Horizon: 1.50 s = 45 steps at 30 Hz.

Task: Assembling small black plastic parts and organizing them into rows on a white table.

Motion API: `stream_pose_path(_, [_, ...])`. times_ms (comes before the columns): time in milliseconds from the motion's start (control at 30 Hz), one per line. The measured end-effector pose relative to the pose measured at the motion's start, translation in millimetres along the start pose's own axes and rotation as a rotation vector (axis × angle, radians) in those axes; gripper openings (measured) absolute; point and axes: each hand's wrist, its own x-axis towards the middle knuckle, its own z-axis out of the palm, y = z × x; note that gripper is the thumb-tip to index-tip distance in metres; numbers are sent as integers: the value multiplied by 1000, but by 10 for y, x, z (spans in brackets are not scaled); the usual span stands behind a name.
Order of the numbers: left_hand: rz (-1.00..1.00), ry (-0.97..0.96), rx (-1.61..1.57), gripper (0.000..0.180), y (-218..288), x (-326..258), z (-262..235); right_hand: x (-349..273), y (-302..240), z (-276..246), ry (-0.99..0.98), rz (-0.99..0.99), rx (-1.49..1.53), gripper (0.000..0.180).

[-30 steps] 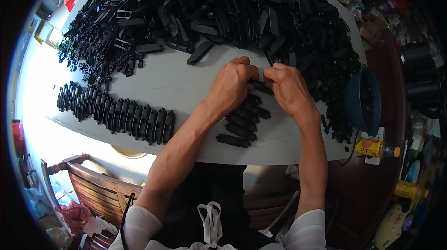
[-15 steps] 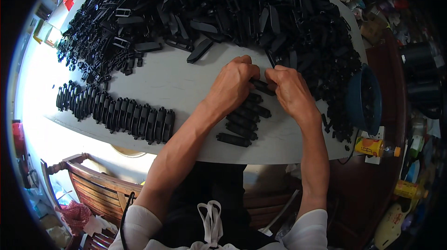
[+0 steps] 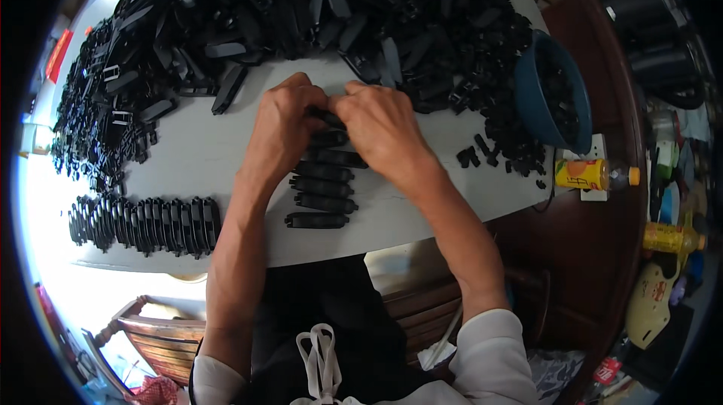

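Observation:
My left hand [image 3: 282, 120] and my right hand [image 3: 380, 122] meet over the white table, with fingers pinched on a small black plastic part [image 3: 327, 116] between them. Much of that part is hidden by the fingers. Just below it, several elongated black plastic pieces [image 3: 322, 201] lie in a short column toward the table's near edge. At the left stands a long row of similar black pieces [image 3: 162, 224], set side by side. Beyond my hands spreads a big heap of loose black plastic parts [image 3: 301, 6].
A blue bowl [image 3: 533, 96] holding black parts sits at the table's right side. Beside it lie a yellow-labelled bottle [image 3: 591, 175] and a white power strip [image 3: 596, 147]. A wooden chair [image 3: 162, 337] stands at lower left. Small black bits [image 3: 482, 150] are scattered near the bowl.
The whole view has turned, so the table and piles sit differently in the picture. My hands have come closer together, still pinching at a black part above the short column.

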Motion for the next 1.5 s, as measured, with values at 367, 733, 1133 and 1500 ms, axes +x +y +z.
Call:
stream_pose_path(367, [-39, 3, -1, 30, -58, -48, -28, -1243, 359, -295, 493, 635, 67, 10])
stream_pose_path(733, [-59, -7, -53, 28, -87, -40, -17, -1331, 472, -218, 404, 721, 67, 23])
stream_pose_path(1133, [15, 4, -38, 29, -140, -60, 11, -640, 32, -208, 328, 530, 920, 12])
stream_pose_path(1500, [43, 69, 22, 26, -178, -76, -25, -12, -269, -116, 54, 565, 862, 6])
